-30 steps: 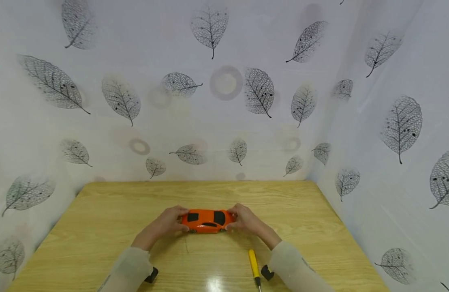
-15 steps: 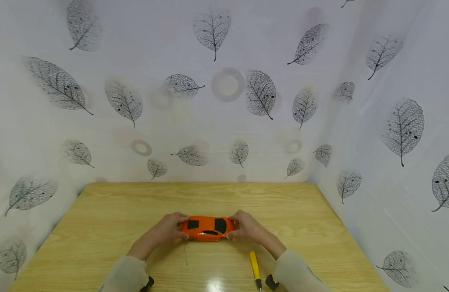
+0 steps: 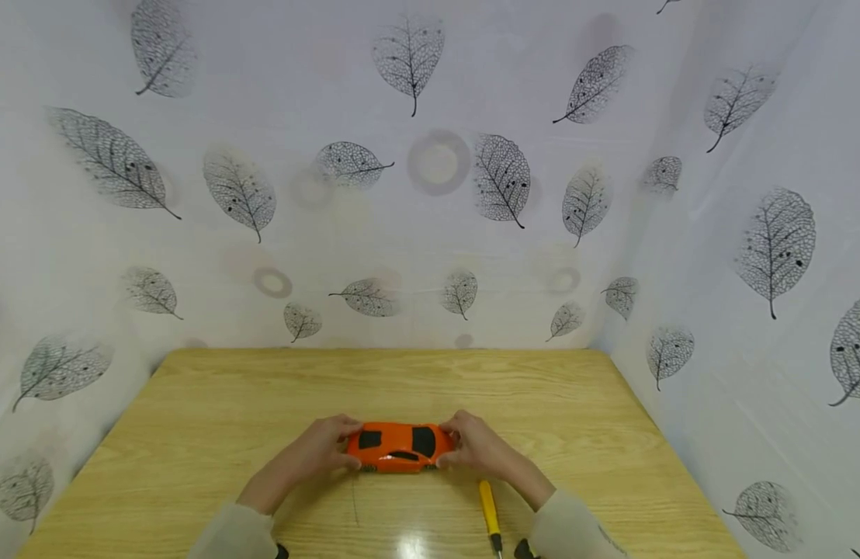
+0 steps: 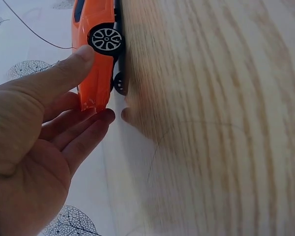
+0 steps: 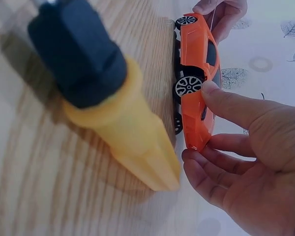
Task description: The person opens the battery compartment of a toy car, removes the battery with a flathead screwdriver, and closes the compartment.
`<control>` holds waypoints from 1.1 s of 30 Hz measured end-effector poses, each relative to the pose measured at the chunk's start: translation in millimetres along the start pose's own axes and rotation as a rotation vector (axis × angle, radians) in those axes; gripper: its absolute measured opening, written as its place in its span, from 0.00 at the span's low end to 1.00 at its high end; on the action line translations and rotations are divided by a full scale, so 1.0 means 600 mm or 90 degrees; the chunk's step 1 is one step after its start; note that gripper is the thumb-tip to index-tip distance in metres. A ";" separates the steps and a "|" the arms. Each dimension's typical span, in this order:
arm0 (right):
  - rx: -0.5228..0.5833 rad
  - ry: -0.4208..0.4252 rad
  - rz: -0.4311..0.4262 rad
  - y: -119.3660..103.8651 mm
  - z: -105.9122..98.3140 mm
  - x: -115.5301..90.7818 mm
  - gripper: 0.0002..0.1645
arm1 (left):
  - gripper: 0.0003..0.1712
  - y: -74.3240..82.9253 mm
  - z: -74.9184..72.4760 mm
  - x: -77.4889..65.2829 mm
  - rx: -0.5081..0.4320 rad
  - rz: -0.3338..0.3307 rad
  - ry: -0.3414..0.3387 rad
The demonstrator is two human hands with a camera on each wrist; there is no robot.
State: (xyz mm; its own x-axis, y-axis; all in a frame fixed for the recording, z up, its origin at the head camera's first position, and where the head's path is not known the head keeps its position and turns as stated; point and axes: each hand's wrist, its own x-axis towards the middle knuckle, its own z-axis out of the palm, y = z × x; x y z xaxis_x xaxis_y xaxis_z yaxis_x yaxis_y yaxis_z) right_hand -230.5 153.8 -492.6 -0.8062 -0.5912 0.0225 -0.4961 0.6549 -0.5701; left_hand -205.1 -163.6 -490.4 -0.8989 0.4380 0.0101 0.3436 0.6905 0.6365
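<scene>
Pale leaf-printed sheeting [image 3: 437, 85] behind light wood-grain tabletop [image 3: 213, 404]. Left hand [image 3: 323, 446] and right hand [image 3: 477, 444] pinched around opposite ends of glossy orange toy car [image 3: 400, 448], mid-tabletop; nearer, yellow-handled screwdriver [image 3: 490, 514]. Seemingly positioning; calls next for even, level guidance.

sleeves [image 3: 236, 534]: pale cream | right sleeve [image 3: 568, 528]: dark marking [image 3: 612, 539] (illegible) | hands [image 3: 322, 446] [image 3: 476, 446]: bare

Left hand [image 3: 323, 449] blocks left end of orange toy car [image 3: 406, 441], right hand [image 3: 477, 448] its right end. Car reachable from above, between hands. Wide strip of tabletop [image 3: 388, 380] free beyond car, up to leaf-printed wall covering [image 3: 430, 241], which bounds back and both sides. Near side: yellow screwdriver [image 3: 489, 506] beside right forearm [image 3: 529, 477] narrows approach; room left of it.
</scene>
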 end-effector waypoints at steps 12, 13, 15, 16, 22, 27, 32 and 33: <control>-0.010 -0.003 -0.009 -0.007 0.003 -0.018 0.32 | 0.39 0.003 0.004 -0.015 -0.001 0.023 -0.017; -0.008 -0.005 -0.008 -0.007 0.003 -0.020 0.32 | 0.38 0.004 0.004 -0.017 -0.001 0.022 -0.018; -0.005 -0.008 -0.007 -0.008 0.004 -0.023 0.32 | 0.38 0.006 0.005 -0.022 -0.002 0.019 -0.019; -0.003 -0.009 -0.009 -0.009 0.005 -0.025 0.32 | 0.38 0.007 0.006 -0.024 0.000 0.024 -0.017; -0.004 -0.003 -0.023 -0.017 0.005 -0.033 0.33 | 0.39 0.010 0.007 -0.034 0.014 0.044 -0.011; -0.015 0.001 -0.037 -0.020 0.006 -0.040 0.33 | 0.39 0.015 0.008 -0.041 0.004 0.022 -0.019; -0.019 -0.005 -0.034 -0.026 0.008 -0.046 0.34 | 0.39 0.020 0.011 -0.050 0.008 0.009 -0.018; -0.020 -0.006 -0.032 -0.027 0.009 -0.047 0.35 | 0.39 0.021 0.011 -0.052 0.011 0.010 -0.018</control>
State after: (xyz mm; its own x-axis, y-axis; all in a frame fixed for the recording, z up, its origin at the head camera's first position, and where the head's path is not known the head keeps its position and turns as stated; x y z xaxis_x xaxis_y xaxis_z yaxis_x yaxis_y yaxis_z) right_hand -198.0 157.4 -488.5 -0.7769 -0.6281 0.0431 -0.5460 0.6381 -0.5429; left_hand -171.1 -164.7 -488.1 -0.8852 0.4652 -0.0015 0.3630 0.6928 0.6231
